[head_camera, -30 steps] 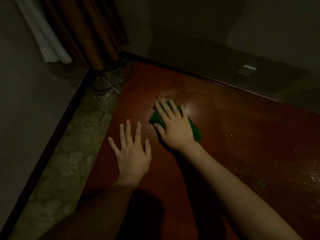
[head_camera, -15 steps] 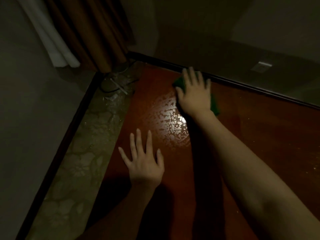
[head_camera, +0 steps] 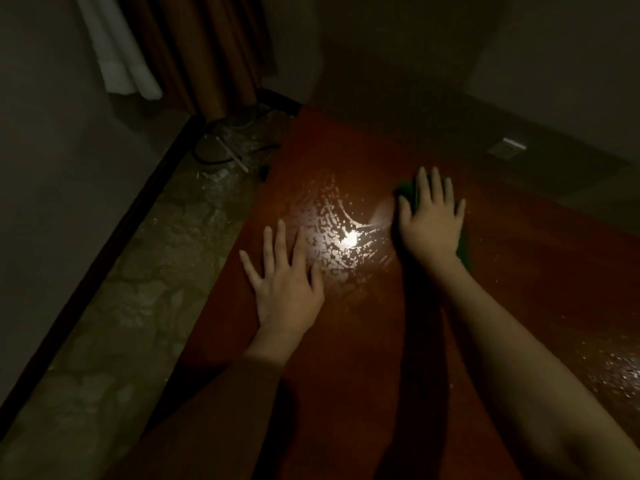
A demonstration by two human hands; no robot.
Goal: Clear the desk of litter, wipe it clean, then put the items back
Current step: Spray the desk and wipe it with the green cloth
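Step in hand: wiping. The reddish-brown desk (head_camera: 398, 358) carries no loose items in view, so the litter-clearing step appears complete and the put-back step has not begun.

Right hand (head_camera: 431, 225): fingers straight and spread, palm down, pressing flat on a green cloth (head_camera: 407, 194). The cloth lies on the desk surface towards the far edge, mostly hidden under the palm; green shows beside the index finger and again at the heel of the hand. It is pressed, not gripped.

Left hand (head_camera: 285, 284): fingers straight and splayed, palm flat on the desk near its left edge. It holds nothing and appears to serve as a brace.

Surface condition: a wet film with beaded droplets (head_camera: 341, 237) lies between the two hands and reflects an overhead light. A second wet patch (head_camera: 613, 372) shows at the right border of the view.

Next move, as a judgement: draw the cloth through the droplet zone towards the left hand, keeping flat palm pressure so the cloth does not bunch. The right-hand wet patch then needs a pass.

Surroundings: a mottled stone ledge (head_camera: 138, 289) runs along the desk's left side, with a dark cable (head_camera: 207, 157) and small pale scraps near its far end. A brown curtain (head_camera: 194, 53) hangs beyond. A wall socket (head_camera: 506, 148) sits behind the desk.
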